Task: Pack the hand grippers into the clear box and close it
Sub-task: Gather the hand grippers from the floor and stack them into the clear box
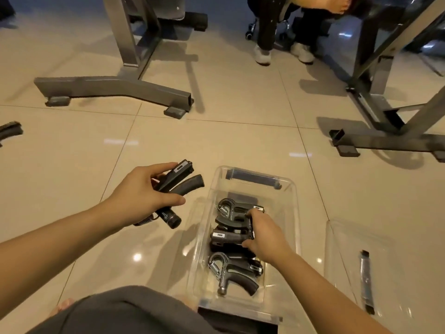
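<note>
Now the clear box [292, 189] stands open on the floor [216, 131], its long axis running away from the person, so the hand grippers lie in a row inside it. The right hand [265, 233] reaches in, its grip pinching the middle gripper [228, 237], probably to set it crosswise. The left hand [144, 191], just left of the box, is pressed around another gripper [179, 180], handles pointing up and right. The lid [356, 263] lies apart on the right.
</note>
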Available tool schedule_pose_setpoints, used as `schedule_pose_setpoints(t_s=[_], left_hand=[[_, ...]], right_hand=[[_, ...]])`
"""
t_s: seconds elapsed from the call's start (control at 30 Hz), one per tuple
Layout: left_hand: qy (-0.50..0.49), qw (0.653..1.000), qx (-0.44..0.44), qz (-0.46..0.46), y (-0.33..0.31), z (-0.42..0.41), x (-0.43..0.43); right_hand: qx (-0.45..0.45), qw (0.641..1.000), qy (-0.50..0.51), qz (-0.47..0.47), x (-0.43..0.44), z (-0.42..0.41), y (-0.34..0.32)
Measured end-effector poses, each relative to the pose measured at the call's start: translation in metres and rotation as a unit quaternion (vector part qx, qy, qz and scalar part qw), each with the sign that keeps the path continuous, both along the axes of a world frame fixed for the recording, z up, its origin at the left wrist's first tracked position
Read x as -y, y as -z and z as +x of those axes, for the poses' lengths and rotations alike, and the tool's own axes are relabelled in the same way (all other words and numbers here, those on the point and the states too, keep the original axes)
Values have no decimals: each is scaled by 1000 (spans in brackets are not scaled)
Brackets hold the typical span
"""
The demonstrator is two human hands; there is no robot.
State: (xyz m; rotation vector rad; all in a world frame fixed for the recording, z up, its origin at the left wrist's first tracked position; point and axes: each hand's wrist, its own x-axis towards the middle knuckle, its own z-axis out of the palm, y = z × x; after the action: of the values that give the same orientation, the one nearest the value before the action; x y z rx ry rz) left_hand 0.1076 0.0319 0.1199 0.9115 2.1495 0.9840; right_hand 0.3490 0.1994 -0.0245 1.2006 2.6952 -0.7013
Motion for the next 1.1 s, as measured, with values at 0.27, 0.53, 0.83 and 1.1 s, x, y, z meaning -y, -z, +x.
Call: schedule_pose_setpoints(t_s=[0.27, 0.53, 0.83, 1.1], left_hand=[[36, 998, 45, -7, 38, -12, -32], [79, 995, 64, -6, 50, -11, -52], [82, 994, 73, -2, 55, -15, -54], [86, 994, 73, -6, 58, -14, -53]], right_hand=[[-12, 997, 56, -44, 3, -1, 41], [-9, 994, 88, -62, 12, 2, 55], [-7, 995, 85, -42, 10, 5, 58], [-8, 993, 100, -56, 8, 5, 59]])
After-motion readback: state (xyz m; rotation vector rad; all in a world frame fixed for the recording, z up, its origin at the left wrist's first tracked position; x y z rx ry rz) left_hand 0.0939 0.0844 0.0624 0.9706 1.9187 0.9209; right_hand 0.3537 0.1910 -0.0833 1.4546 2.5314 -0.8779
